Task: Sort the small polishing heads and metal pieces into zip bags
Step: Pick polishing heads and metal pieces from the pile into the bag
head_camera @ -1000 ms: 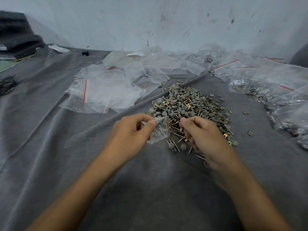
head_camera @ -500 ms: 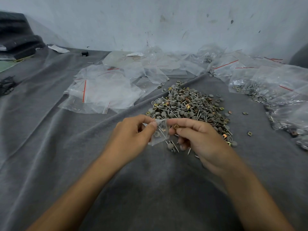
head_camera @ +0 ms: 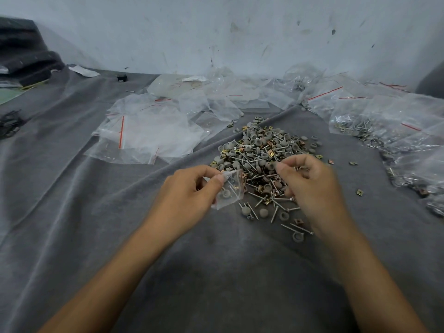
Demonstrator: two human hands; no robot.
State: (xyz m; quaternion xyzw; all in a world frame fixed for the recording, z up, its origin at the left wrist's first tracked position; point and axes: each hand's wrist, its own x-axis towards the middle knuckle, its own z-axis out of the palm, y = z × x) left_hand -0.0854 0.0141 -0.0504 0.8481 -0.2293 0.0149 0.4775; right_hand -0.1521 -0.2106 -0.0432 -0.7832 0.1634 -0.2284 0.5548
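My left hand (head_camera: 189, 195) pinches the mouth of a small clear zip bag (head_camera: 229, 191) that hangs from my thumb and fingers. Inside it lie a grey polishing head and a few metal pins. The bag hangs at the near left edge of a pile of grey polishing heads, pins and brass clips (head_camera: 262, 155) on the grey cloth (head_camera: 96, 212). My right hand (head_camera: 312, 186) hovers over the pile's near right side, its fingers loosely curled and the thumb pointing left. I see nothing between its fingertips.
Empty clear zip bags with red strips (head_camera: 149, 135) lie spread at the back left. Filled bags (head_camera: 394, 135) crowd the right side. Loose heads and pins (head_camera: 283, 216) scatter in front of the pile. Dark folded fabric (head_camera: 21, 54) sits by the wall at far left.
My right hand moved from the pile to the bag's mouth, then drew back right over the pile. My left hand kept hold of the bag.
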